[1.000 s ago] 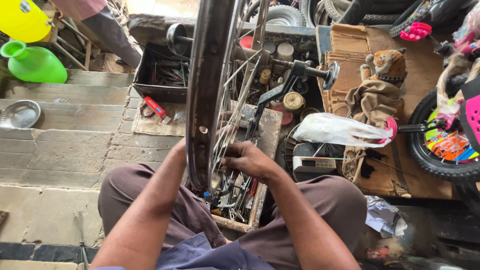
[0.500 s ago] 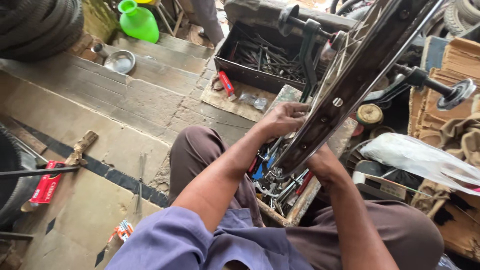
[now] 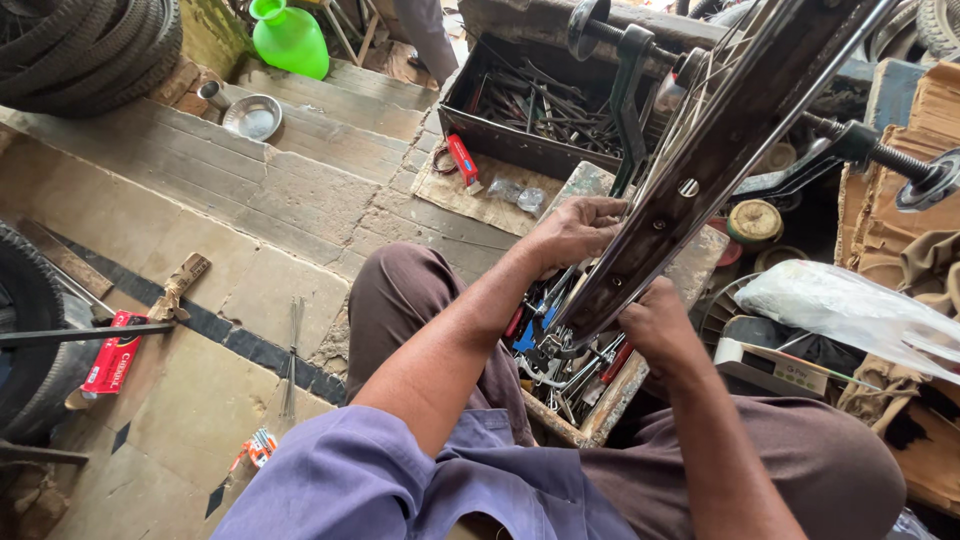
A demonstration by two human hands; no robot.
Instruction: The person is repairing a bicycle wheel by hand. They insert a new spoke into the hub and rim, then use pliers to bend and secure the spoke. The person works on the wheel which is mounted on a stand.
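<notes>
Gripping wheel rim [image 3: 700, 190] btwn left hand [image 3: 580, 230] & right hand [image 3: 655, 325] (both clenched on it).

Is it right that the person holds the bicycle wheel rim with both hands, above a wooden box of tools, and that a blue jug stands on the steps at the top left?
Not quite: the jug is green, not blue, as the head view shows. The rest holds: the left hand and the right hand both hold the bicycle wheel rim above the wooden box of tools, and the jug stands on the steps at the top left.

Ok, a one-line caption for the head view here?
Left hand and right hand on a bicycle rim over a tool tray.
</notes>
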